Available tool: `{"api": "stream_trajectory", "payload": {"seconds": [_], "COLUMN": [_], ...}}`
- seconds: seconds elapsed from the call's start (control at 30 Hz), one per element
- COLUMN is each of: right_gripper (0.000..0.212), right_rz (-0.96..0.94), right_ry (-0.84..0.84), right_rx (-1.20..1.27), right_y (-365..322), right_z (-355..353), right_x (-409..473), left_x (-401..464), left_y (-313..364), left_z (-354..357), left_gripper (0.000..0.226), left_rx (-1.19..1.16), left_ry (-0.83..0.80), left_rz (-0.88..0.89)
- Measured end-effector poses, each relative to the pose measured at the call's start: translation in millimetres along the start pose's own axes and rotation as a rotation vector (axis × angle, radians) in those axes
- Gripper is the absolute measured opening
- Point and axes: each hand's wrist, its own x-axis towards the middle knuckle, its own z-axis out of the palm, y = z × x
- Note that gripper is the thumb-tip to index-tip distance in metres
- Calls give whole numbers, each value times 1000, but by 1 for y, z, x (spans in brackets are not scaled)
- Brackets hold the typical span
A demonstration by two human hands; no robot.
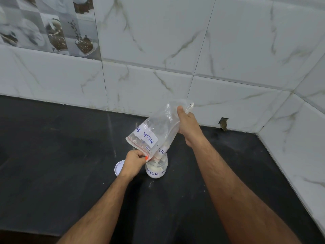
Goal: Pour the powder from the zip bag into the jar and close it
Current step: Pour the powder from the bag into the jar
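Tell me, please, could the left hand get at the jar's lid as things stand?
Probably not yet: the lid lies uncovered on the counter right beside the left hand, but its fingers are pinching the zip bag over the jar.

Black counter (52,155), marbled wall tiles (175,41)

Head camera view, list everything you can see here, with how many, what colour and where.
Clear plastic zip bag: one, red zip strip, white "MILK" label, tilted mouth-down over the jar.
Small clear jar: one, white powder inside, handwritten label, open, on the countertop.
White round lid: one, flat on the countertop left of the jar.
Black countertop: one, beneath everything.
White marbled wall tiles: behind and right.
Left hand: pinches the bag's mouth.
Right hand: grips the bag's raised bottom.
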Motion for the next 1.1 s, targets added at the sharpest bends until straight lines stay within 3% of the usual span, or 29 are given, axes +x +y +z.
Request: {"api": "stream_trajectory", "payload": {"seconds": [0.13, 0.2, 0.4, 0.57, 1.1], "right_gripper": [42, 39, 40, 42, 42], "right_rz": [10, 0, -43, -66, -122], "right_ry": [-45, -77, -181, -182, -172], "right_rx": [45, 56, 13, 19, -20], "right_y": [-5, -8, -14, -7, -5], "right_z": [-1, 0, 9, 12, 5], "right_x": [-2, -5, -15, -21, -18], "left_x": [0, 0, -3, -4, -7], "left_y": [2, 3, 6, 9, 14], "left_z": [0, 0, 1, 7, 6], "left_gripper": [3, 14, 11, 16, 20], "left_rx": [-68, -103, -192, -175, -158], "left_ry": [-33, -44, -30, 54, -27], "left_rz": [0, -2, -18, 22, 67]}}
